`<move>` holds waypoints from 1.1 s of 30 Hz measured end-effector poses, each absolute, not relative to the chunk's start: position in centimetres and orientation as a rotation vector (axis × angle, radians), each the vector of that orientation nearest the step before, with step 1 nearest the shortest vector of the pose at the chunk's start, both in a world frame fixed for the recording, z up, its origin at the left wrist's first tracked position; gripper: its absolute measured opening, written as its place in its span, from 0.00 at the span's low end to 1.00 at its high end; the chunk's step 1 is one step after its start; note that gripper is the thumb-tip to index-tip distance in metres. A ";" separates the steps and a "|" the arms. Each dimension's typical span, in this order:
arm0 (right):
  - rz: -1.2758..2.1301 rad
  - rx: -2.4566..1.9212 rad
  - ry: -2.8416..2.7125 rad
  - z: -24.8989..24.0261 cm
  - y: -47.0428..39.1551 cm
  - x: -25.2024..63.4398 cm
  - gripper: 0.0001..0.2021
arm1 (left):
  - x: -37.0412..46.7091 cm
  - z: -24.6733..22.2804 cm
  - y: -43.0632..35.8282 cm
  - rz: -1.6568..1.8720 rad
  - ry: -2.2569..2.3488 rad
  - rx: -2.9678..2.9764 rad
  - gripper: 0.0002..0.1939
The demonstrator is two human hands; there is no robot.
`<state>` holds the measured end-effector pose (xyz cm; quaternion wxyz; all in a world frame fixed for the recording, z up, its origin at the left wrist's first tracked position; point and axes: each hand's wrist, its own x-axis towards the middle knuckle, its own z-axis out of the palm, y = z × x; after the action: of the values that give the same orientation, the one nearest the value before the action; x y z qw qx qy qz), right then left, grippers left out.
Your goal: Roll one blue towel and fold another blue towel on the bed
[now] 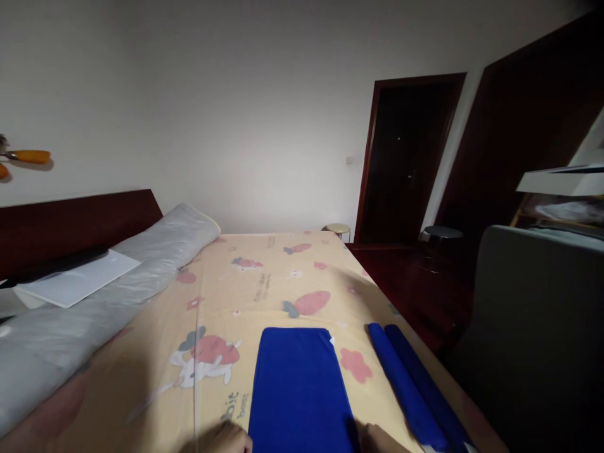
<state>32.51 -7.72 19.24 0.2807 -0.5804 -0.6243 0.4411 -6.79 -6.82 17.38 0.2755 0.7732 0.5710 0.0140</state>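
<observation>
A blue cloth (299, 387) lies flat on the yellow patterned bedsheet (264, 283), stretching toward me to the bottom edge of the head view. My left hand (226, 439) rests at its near left side and my right hand (380, 439) at its near right side. Only the tops of both hands show, so their fingers are hidden. Two rolled blue cloths (415, 387) lie side by side on the sheet to the right of the flat cloth.
A long grey bolster (117, 277) runs along the dark wooden headboard (75, 220) at left, with a white board (75, 283) on it. A grey chair back (538, 327) stands at right. Two stools (441, 234) and a dark doorway (406, 157) lie beyond the bed.
</observation>
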 end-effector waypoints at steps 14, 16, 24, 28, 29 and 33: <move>0.569 -1.860 -2.038 11.7 -4.5 21.0 0.28 | 4.7 14.7 -3.5 0.187 1.622 2.354 0.35; 0.524 -1.820 -2.126 9.8 -4.9 19.9 0.28 | 5.1 12.3 -3.7 0.257 1.630 2.454 0.34; 0.230 -1.628 -2.246 4.6 -5.0 19.8 0.26 | 4.6 4.8 -4.7 0.501 1.775 2.789 0.32; 0.096 -1.592 -2.237 3.2 -4.9 19.8 0.27 | 4.8 3.9 -4.5 0.563 1.806 2.829 0.33; 0.083 -1.589 -2.242 3.1 -4.9 19.8 0.27 | 4.8 3.9 -4.5 0.578 1.808 2.837 0.33; 0.085 -1.606 -2.265 3.3 -5.0 19.8 0.26 | 4.7 4.0 -4.5 0.610 1.807 2.856 0.32</move>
<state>19.76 -5.00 3.34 0.1807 -0.5687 -0.8019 0.0300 4.72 -4.53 3.99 -0.1458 0.8227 0.5206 0.1758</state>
